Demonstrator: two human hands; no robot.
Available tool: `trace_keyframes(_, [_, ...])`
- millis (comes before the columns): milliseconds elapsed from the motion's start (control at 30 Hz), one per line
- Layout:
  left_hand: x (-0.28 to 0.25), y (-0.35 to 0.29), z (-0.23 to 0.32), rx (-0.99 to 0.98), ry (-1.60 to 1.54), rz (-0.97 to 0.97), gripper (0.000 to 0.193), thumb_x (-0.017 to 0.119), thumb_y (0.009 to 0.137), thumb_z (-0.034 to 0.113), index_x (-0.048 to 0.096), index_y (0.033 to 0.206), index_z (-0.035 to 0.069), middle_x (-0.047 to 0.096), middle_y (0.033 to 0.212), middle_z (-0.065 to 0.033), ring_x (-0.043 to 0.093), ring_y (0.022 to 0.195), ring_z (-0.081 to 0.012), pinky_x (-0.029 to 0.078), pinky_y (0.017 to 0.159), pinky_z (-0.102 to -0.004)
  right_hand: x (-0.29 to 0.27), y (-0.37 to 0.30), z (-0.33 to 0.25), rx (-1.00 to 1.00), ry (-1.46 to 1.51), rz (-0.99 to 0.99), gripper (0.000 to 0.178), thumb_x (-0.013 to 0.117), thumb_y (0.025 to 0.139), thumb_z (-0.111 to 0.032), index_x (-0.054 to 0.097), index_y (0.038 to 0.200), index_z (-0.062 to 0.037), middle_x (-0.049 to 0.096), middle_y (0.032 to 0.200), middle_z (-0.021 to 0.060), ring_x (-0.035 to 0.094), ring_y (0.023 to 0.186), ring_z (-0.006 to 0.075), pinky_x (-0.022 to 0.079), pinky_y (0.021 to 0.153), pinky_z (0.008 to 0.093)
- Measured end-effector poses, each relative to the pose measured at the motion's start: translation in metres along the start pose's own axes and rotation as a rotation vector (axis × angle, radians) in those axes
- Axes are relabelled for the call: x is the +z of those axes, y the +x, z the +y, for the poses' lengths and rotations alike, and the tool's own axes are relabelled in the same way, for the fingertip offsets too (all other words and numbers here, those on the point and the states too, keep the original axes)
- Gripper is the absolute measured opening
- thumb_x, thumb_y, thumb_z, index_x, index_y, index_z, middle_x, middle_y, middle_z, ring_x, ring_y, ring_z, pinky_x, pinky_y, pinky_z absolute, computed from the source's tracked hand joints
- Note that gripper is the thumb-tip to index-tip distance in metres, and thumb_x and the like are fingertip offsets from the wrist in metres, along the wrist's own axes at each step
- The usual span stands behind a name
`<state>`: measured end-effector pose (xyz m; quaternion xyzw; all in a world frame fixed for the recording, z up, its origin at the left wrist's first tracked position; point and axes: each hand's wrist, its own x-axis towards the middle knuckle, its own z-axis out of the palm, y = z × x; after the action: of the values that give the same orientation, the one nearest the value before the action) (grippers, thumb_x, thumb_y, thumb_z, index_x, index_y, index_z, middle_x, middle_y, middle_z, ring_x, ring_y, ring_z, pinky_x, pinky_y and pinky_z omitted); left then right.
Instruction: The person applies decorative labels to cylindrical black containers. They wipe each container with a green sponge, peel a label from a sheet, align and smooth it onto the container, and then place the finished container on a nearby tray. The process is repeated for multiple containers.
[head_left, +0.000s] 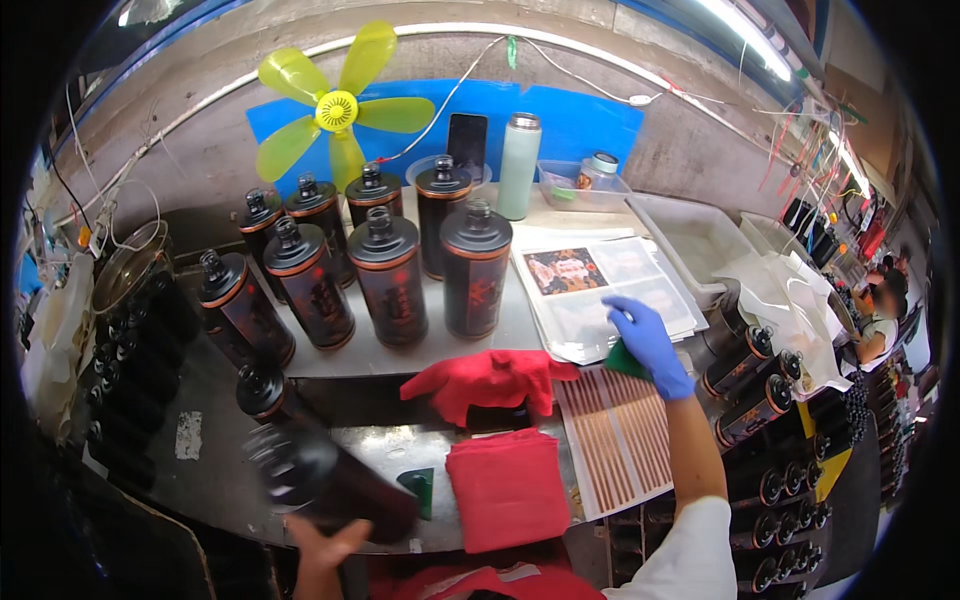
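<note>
At the lower left my bare left hand (328, 545) is closed on the lower end of a dark glossy bottle (335, 485), tilted and smeared by motion. My right hand (652, 345), in a blue glove, reaches over a stack of printed sheets (600, 325), its fingers stretched out and apart. A green flat scraper (625, 362) shows beside its palm; whether the hand touches it I cannot tell. Below lies a sheet with brown printed strips (620, 435). Between my hands are a folded red cloth (507, 490), a crumpled red cloth (480, 388) and another green scraper (418, 490).
Several dark bottles (388, 280) stand on the raised shelf (350, 358), near a yellow-green fan (337, 112). Behind the sheets are a pale green flask (519, 165) and a plastic tub (690, 240). More bottles (755, 410) crowd the right side; another person (882, 325) is farther off.
</note>
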<state>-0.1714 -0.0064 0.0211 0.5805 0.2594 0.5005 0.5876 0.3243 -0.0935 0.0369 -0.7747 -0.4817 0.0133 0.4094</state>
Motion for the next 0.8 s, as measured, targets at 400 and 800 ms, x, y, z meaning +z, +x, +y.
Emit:
trace_keyframes(400, [0.142,0.053,-0.072,-0.67,-0.091,-0.446,0.061,0.075,0.074,0.023,0.045,0.121,0.001,0.057,0.109,-0.0083,0.055,0.1,-0.0173,0.044,0.09,-0.0318,-0.004,0.006,-0.018,-0.179,-0.452,-0.314,0.037,0.044,0.083,-0.011,0.055,0.119,-0.0123,0.055,0.123,0.0133,0.061,0.096,0.0328,0.05,0.079,0.041])
trace_keyframes(800, [0.144,0.029,-0.07,-0.474,-0.219,-0.354,0.108,0.08,0.07,0.025,0.005,0.144,0.0,0.026,0.142,-0.0208,0.032,0.131,-0.0284,0.025,0.107,-0.0374,-0.014,-0.067,0.088,0.725,0.484,0.42,0.031,0.069,0.083,-0.029,0.061,0.084,0.0005,0.058,0.078,0.0019,0.05,0.068,0.0083,0.041,0.063,0.022])
